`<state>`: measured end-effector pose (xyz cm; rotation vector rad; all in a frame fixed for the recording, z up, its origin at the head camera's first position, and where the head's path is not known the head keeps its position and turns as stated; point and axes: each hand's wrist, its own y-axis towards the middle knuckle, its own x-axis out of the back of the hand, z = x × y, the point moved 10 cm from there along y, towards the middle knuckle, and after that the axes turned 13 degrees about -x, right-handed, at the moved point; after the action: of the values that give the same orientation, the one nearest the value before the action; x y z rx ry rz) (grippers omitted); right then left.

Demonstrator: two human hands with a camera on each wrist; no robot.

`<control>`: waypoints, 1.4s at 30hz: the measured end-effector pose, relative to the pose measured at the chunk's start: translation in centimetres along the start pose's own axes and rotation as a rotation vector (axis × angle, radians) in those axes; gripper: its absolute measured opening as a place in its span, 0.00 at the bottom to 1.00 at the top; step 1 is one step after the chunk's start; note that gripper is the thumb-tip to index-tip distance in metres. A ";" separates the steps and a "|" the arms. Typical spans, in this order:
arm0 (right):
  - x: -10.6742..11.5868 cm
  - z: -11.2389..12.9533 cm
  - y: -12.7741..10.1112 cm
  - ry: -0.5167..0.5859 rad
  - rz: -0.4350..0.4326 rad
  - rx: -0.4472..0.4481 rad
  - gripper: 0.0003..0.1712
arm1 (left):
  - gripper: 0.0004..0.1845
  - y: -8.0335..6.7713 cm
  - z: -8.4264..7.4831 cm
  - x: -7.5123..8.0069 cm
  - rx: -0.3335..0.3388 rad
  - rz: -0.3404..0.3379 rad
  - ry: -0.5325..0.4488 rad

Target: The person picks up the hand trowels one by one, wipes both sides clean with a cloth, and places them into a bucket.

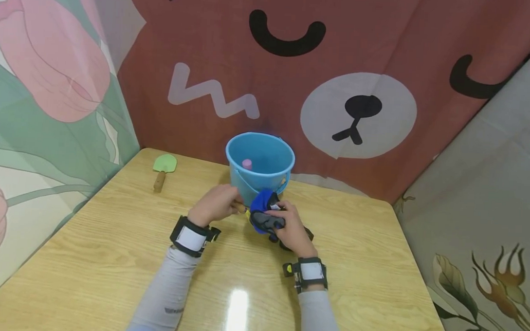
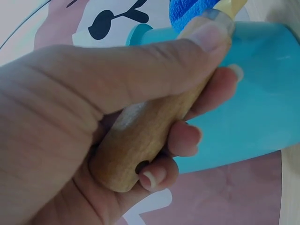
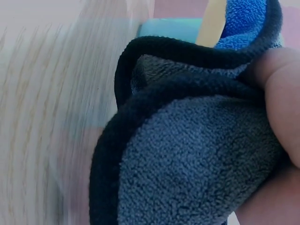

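Just before the blue bucket (image 1: 260, 160) — bare tabletop (image 1: 113, 257) all round — a wooden handle (image 2: 140, 136) is gripped by the left hand (image 1: 215, 203), a grey-blue, black-edged cloth (image 1: 263, 215) clutched by the right hand (image 1: 291, 229).

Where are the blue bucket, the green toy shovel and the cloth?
blue bucket (image 1: 274, 158): head view, on its inner back wall.
green toy shovel (image 1: 165, 163): head view, on its green blade, lying on the table.
cloth (image 3: 197, 154): right wrist view, on its grey fleece face, gripped by the right hand.
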<state>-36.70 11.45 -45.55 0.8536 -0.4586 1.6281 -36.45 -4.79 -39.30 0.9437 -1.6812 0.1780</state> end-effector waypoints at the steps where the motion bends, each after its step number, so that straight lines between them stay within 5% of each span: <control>1: 0.0 -0.1 0.0 -0.003 -0.001 -0.001 0.21 | 0.07 0.0 0.0 0.1 0.000 0.000 -0.004; 20: 0.8 -1.9 0.1 0.029 -0.008 -0.045 0.17 | 0.08 -0.8 0.8 1.4 0.027 -0.020 -0.021; 31: 1.5 -2.5 -0.2 0.011 -0.016 -0.048 0.17 | 0.10 -2.0 2.2 2.4 0.118 -0.001 -0.039; 36: 2.3 -3.0 -0.2 0.062 -0.044 -0.019 0.19 | 0.11 -2.8 3.2 2.8 0.163 -0.003 -0.084; 42: 3.9 -4.9 -0.4 0.202 -0.102 -0.087 0.26 | 0.12 -3.5 3.7 3.4 0.190 -0.024 -0.163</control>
<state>-37.89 17.57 -45.93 0.6293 -0.3361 1.5699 -37.04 -10.83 -38.86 1.1449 -1.8245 0.2537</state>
